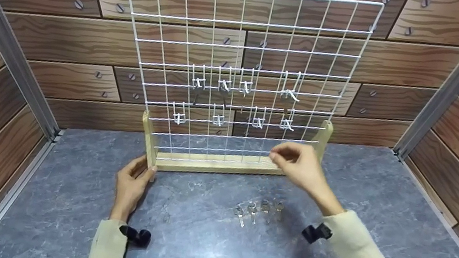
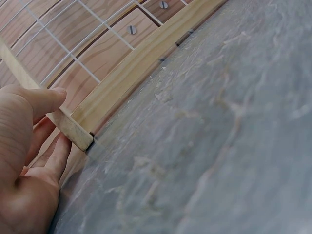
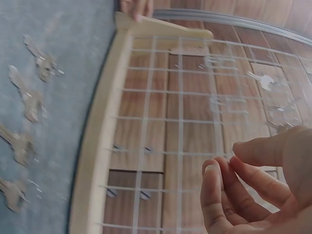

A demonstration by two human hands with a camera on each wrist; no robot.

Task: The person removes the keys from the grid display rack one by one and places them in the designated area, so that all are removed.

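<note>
A white wire grid panel stands upright in a pale wooden stand. My left hand grips the stand's left upright near its foot; the left wrist view shows the thumb on one side and fingers on the other. Just in front of the grid's lower right part, my right hand is raised with loosely bent fingers. Nothing shows between its thumb and fingertips in the right wrist view. Keys hang from the upper row of white hooks. Several loose keys lie in a row on the table.
A lower row of hooks sticks out from the grid. The grey marbled table is bounded by wood-patterned walls and metal corner rails. The stand's right upright rises behind my right hand.
</note>
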